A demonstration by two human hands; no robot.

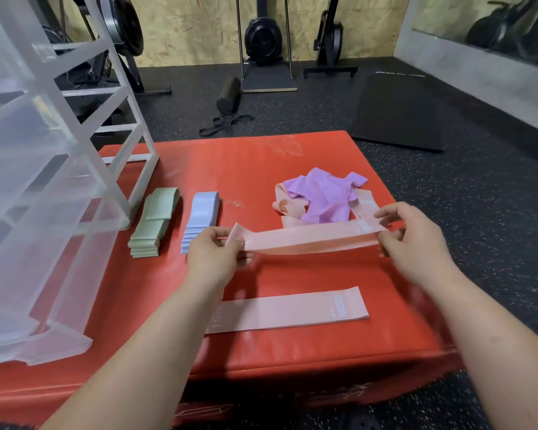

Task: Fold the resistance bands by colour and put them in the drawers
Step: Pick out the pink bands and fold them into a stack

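Note:
A pink resistance band point(308, 238) is stretched flat in the air above the red padded box point(261, 169). My left hand point(213, 254) pinches its left end and my right hand point(413, 240) pinches its right end. Below it another pink band point(288, 308) lies flat on the box. To the left lie a stack of folded green bands point(153, 223) and a stack of folded blue bands point(201, 220). A loose heap of purple bands point(322, 193) sits on more pink bands point(284, 207) at the back right. The clear plastic drawer unit point(38, 181) stands at the left.
The box's front edge is near my arms and its right edge drops to black rubber flooring. On the floor behind are a black mat point(398, 110), a foam roller point(229, 93), black straps point(227, 122) and exercise machines against a plywood wall.

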